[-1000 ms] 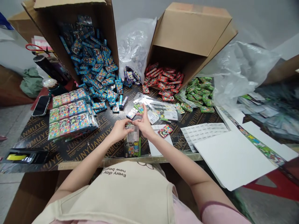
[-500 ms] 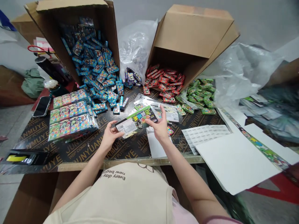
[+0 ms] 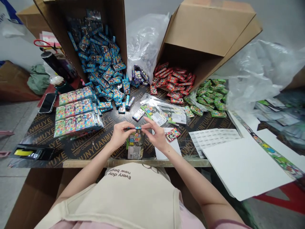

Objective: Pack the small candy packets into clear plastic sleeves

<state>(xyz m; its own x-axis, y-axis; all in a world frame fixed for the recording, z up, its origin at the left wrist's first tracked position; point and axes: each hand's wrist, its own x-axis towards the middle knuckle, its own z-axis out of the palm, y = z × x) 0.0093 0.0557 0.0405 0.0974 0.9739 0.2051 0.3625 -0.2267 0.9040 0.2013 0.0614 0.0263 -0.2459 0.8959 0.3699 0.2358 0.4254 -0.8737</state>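
Note:
My left hand (image 3: 122, 133) and my right hand (image 3: 154, 133) meet over the table, thumbs and forefingers pinching the top edge of a printed plastic packet (image 3: 135, 144). The packet has a dark, colourful print and a pale label at its lower end, and points towards me. A narrow blue strip (image 3: 138, 128) shows between my fingertips; I cannot tell if it is a small box or part of the packet. Just beyond my fingers lies a small white-and-purple box (image 3: 138, 114). A red box (image 3: 172, 134) rests on white paper (image 3: 168, 148) beside my right hand.
Cartons spill blue boxes (image 3: 105, 70) and red boxes (image 3: 173, 79). Green packs (image 3: 211, 97) lie to the right. More printed packets (image 3: 154, 113) lie ahead, wrapped bundles (image 3: 76, 119) at left, near a phone (image 3: 47, 102) and tape dispenser (image 3: 32, 152). White sheets (image 3: 245, 165) overhang the right edge.
The packet has turned from slanting sideways to pointing towards me. Both hands have come together at its top edge. The view has shifted slightly left.

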